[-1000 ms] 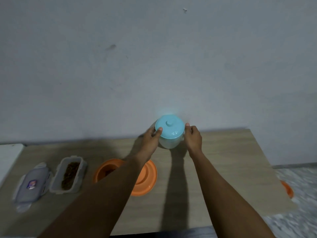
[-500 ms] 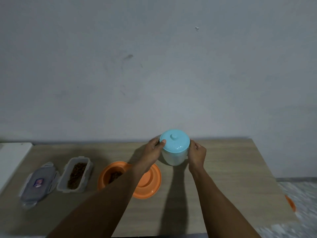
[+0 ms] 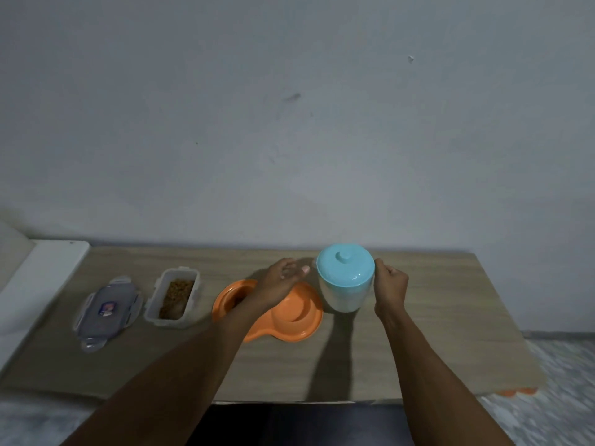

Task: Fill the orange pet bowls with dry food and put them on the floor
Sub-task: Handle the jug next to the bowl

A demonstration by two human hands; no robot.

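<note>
Right now the orange pet bowl [image 3: 299,320] sits on the wooden table [image 3: 434,333], between the clear food box [image 3: 176,270] and the jar with the blue lid [image 3: 346,278]. The left arm reaches over the bowl. Its left cup seems to have a bit of brown food in it, and its right cup looks bare. So I think the filling step is on, and the jar comes next. The left hand [image 3: 283,278] hangs just beside the jar with loose fingers and holds nothing. The right hand [image 3: 389,284] has its fingers curled, and its thumb touches the jar's lid. I cannot tell if it really grips. The next move likely needs one hand to hold the jar steady while the other lifts the lid by its little knob. A plain grey wall [image 3: 289,123] stands behind the table. A speckled floor [image 3: 566,413] shows on the right. A white thing [image 3: 38,272] lies at the table's left end. The box's lid [image 3: 108,309] lies left of the box. Something small and orange [image 3: 518,391] peeks out by the table's front corner.
</note>
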